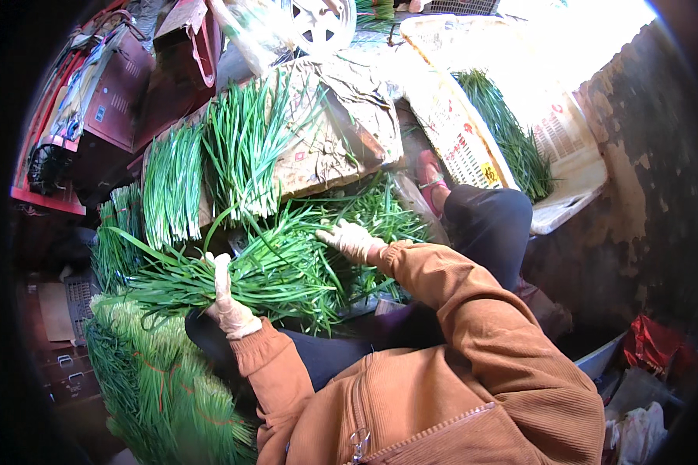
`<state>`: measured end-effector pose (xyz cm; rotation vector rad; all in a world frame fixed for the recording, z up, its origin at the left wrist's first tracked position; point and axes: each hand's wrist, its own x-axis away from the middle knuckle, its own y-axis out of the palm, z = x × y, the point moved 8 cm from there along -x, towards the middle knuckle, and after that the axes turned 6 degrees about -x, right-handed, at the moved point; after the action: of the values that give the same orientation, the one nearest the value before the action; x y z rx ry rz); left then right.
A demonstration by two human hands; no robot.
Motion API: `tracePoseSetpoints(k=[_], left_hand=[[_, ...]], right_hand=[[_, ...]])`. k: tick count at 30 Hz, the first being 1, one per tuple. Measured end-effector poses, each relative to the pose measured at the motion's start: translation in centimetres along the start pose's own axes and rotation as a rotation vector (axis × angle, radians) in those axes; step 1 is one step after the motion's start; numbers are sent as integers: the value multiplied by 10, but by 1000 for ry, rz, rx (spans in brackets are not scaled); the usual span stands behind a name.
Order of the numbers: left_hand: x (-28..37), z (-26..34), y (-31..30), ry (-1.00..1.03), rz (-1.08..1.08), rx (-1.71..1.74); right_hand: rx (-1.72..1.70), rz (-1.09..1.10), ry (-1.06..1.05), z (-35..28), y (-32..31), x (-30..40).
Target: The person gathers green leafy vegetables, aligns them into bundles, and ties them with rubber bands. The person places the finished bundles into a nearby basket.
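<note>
My left hand, in a pale glove, is closed around a loose bunch of garlic chives above my lap. Its thumb stands over the leaves, and the bunch stretches sideways past the hand. My right hand, also gloved, rests with its fingers at the upper edge of the same green mass. Whether those fingers grip any leaves, I cannot tell. Under and beyond it lies a heap of loose chives. Two laid-out bundles, one pale-ended bundle and one wider bundle, lie on the cardboard-covered bench.
Tied chive bundles are piled at my left, with red bands around them. A white plastic crate at the upper right holds more chives. A dark red metal cabinet stands upper left. A stained wall rises on the right.
</note>
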<state>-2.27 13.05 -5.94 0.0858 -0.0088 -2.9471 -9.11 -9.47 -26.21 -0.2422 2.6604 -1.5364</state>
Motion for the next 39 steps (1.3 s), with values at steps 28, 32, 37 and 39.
tracePoseSetpoints(k=[28, 32, 37, 39], left_hand=[[-4, 65, -26, 23, -559, 643], [17, 69, -18, -56, -690, 711], [42, 74, -8, -48, -770, 847], [46, 76, -11, 27, -771, 743]], right_hand=[[-235, -399, 24, 19, -106, -4], [-1130, -429, 4, -38, -131, -1], [-1621, -159, -110, -86, -151, -22], [-1654, 71, -54, -89, -160, -26]])
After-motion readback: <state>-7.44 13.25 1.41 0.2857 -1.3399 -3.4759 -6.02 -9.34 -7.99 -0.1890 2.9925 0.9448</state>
